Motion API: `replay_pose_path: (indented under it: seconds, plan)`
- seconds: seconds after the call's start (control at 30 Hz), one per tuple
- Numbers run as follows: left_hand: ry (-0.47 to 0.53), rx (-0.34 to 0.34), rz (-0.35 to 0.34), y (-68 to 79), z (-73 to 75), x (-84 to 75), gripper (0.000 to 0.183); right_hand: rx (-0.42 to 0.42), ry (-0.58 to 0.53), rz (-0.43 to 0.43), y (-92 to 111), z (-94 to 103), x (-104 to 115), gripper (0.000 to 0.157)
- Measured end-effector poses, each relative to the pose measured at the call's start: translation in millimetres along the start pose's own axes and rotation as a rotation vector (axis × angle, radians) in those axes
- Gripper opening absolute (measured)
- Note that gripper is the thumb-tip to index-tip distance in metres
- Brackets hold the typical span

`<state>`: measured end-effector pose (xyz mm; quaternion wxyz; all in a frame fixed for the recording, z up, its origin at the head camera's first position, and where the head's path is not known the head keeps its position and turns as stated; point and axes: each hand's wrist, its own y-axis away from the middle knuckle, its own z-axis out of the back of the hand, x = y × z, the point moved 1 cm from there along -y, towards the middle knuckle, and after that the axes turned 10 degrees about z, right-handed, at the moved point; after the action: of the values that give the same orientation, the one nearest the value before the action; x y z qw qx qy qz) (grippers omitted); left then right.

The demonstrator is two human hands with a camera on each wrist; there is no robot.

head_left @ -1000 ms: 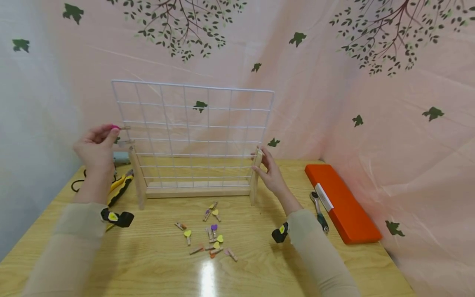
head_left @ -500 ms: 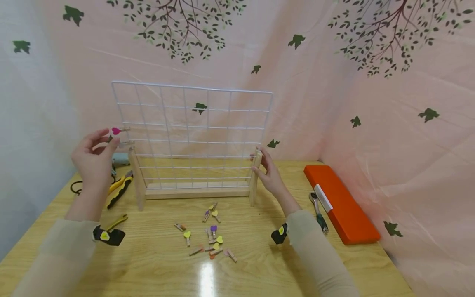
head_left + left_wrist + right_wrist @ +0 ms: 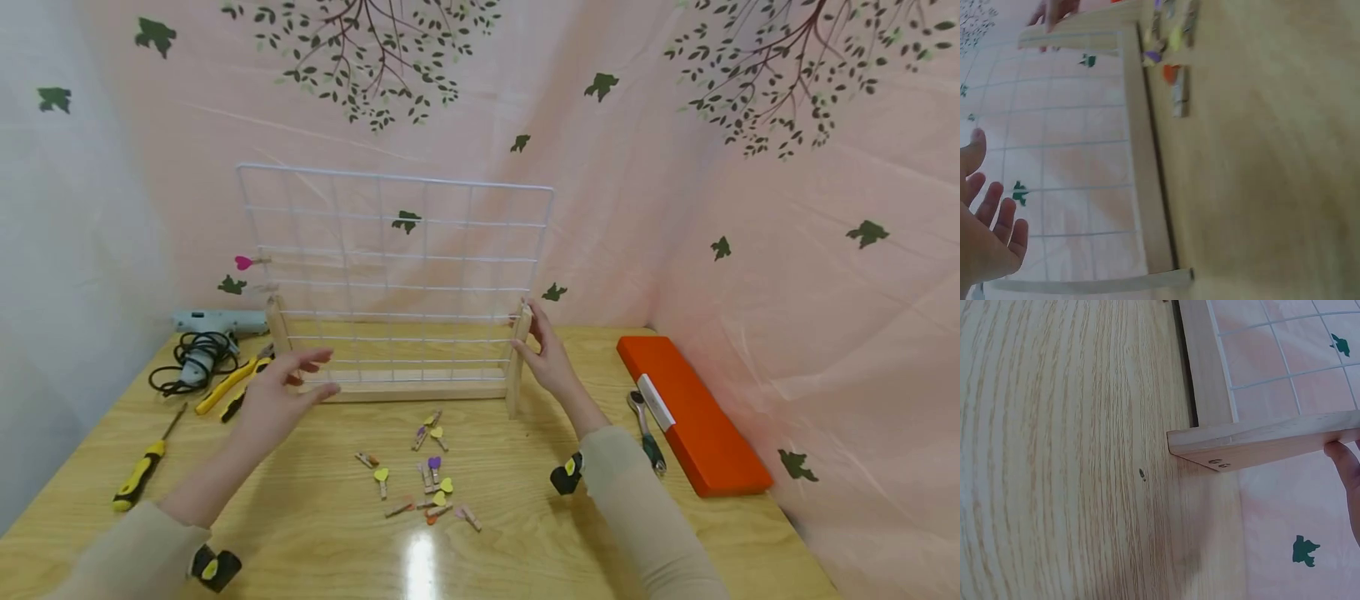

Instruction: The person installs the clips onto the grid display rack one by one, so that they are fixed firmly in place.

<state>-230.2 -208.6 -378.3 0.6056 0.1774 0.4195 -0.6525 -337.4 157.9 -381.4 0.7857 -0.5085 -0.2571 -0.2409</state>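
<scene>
A white wire grid (image 3: 378, 222) stands upright in a wooden stand (image 3: 412, 390). My right hand (image 3: 551, 354) grips the top of the stand's right post (image 3: 517, 367); in the right wrist view its thumb (image 3: 1342, 464) lies against that post. My left hand (image 3: 281, 396) is in the air before the grid's lower left, fingers apart and holding nothing. A clothespin with a pink heart (image 3: 244, 262) is clipped on the grid's left edge, with a blurred pale one (image 3: 264, 288) just below. Several small wooden clothespins with coloured hearts (image 3: 435, 464) lie scattered in front of the stand.
At the left lie a glue gun (image 3: 217, 322) with a coiled black cord, yellow-handled pliers (image 3: 225, 387) and a yellow-black screwdriver (image 3: 141, 475). A ratchet wrench (image 3: 647, 433) and an orange box (image 3: 697, 417) are at the right. Patterned cloth (image 3: 600, 208) hangs behind.
My left hand has let go of the pink-heart clothespin, which stays on the grid's left edge. That hand has moved down and right. My right hand keeps its place on the post.
</scene>
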Motion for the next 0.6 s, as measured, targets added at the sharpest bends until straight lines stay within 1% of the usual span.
replay_pose_path:
  seconds: [0.23, 0.3, 0.4, 0.5, 0.6]
  plan:
    - [-0.085, 0.31, -0.068, 23.1, -34.4, 16.3, 0.051, -0.009, 0.014, -0.003, -0.5, 2.0, -2.3, 0.066]
    - [-0.102, 0.386, -0.092, 28.3, -43.0, 20.9, 0.05, -0.01, 0.008, -0.005, -1.0, 1.9, -2.6, 0.067]
    - [-0.1, 0.492, -0.106, 33.1, -53.5, 27.7, 0.048, -0.013, 0.004, -0.011, -1.5, 1.5, -2.1, 0.068]
    - [-0.08, 0.572, -0.12, 33.8, -61.1, 33.8, 0.044, -0.014, -0.002, -0.017, -1.1, 1.2, -1.5, 0.067]
    - [-0.069, 0.611, -0.129, 31.8, -67.3, 39.0, 0.039, -0.014, -0.019, -0.017, -1.0, 0.6, -1.3, 0.066]
